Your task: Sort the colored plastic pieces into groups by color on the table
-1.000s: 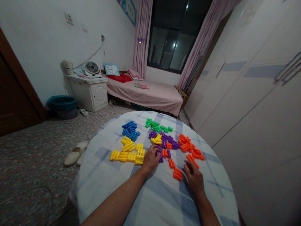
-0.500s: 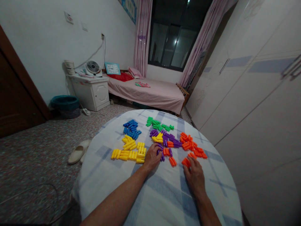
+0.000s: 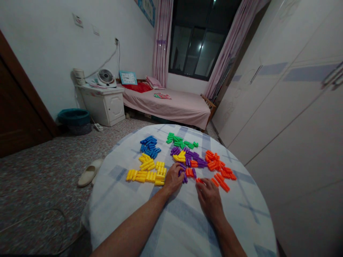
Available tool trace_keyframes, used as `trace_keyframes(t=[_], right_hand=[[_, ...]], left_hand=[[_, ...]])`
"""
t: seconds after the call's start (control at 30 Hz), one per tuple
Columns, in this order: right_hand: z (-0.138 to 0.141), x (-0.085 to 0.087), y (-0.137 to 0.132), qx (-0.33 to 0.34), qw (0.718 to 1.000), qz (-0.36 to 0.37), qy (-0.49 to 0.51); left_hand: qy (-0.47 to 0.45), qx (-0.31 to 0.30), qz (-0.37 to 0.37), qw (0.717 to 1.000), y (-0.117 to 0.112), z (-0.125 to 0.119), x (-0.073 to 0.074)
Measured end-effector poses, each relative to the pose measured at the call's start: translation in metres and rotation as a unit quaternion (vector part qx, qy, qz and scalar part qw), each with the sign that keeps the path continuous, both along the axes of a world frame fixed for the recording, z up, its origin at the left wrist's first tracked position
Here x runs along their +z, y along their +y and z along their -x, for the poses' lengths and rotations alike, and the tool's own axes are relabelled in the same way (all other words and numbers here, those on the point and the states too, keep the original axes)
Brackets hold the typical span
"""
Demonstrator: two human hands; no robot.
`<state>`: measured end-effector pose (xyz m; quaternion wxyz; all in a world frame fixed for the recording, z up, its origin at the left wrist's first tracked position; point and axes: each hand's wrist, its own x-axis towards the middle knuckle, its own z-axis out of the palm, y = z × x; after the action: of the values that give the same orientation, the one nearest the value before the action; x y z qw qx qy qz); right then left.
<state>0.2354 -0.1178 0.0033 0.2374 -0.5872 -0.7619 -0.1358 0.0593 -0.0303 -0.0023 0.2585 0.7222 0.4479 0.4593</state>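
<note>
Plastic blocks lie sorted by colour on a round table with a blue-and-white checked cloth (image 3: 177,221). Yellow blocks (image 3: 146,171) sit at the left, blue blocks (image 3: 149,146) behind them, green blocks (image 3: 180,141) at the far side, purple blocks (image 3: 191,157) in the middle and orange blocks (image 3: 219,169) at the right. My left hand (image 3: 173,179) rests with its fingers curled over purple pieces by the yellow group. My right hand (image 3: 209,194) lies on the cloth with its fingertips on an orange block (image 3: 198,180); its fingers are bent and close together.
Beyond the table stand a pink bed (image 3: 171,105), a white cabinet (image 3: 103,103) with a fan (image 3: 106,77), and a dark basin (image 3: 73,117) on the floor. White slippers (image 3: 88,173) lie left of the table. A white wardrobe (image 3: 281,107) fills the right side.
My right hand has slid left across the cloth, from the orange pieces at the right toward the middle. The left hand has stayed put. Some loose orange blocks have shifted.
</note>
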Motion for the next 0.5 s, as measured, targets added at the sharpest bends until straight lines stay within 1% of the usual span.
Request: trace_keyframes(t=[0.07,0.13,0.2,0.23,0.3,0.4,0.5], right_hand=[[-0.013,-0.003,0.000,-0.072,0.997,-0.007,-0.016],[-0.026,-0.005,-0.001,-0.146,0.988,-0.021,-0.034],[-0.035,-0.006,-0.001,-0.193,0.980,-0.036,-0.039],[-0.037,-0.007,-0.002,-0.199,0.978,-0.041,-0.035],[-0.038,-0.008,-0.002,-0.179,0.983,-0.037,-0.021],[-0.035,-0.010,-0.002,-0.137,0.991,0.003,-0.005],[-0.028,-0.007,-0.002,-0.130,0.991,0.029,0.009]], left_hand=[[0.000,-0.001,-0.002,1.000,0.000,0.000,0.000],[0.000,-0.001,-0.006,1.000,0.000,0.000,-0.001],[0.001,-0.001,-0.010,1.000,0.001,0.000,-0.002],[0.000,-0.001,-0.011,1.000,0.001,0.000,-0.002],[-0.002,0.000,-0.011,1.000,0.001,0.000,-0.003],[-0.003,-0.001,-0.012,1.000,0.001,0.000,-0.002],[-0.002,0.000,-0.008,1.000,0.001,0.001,0.000]])
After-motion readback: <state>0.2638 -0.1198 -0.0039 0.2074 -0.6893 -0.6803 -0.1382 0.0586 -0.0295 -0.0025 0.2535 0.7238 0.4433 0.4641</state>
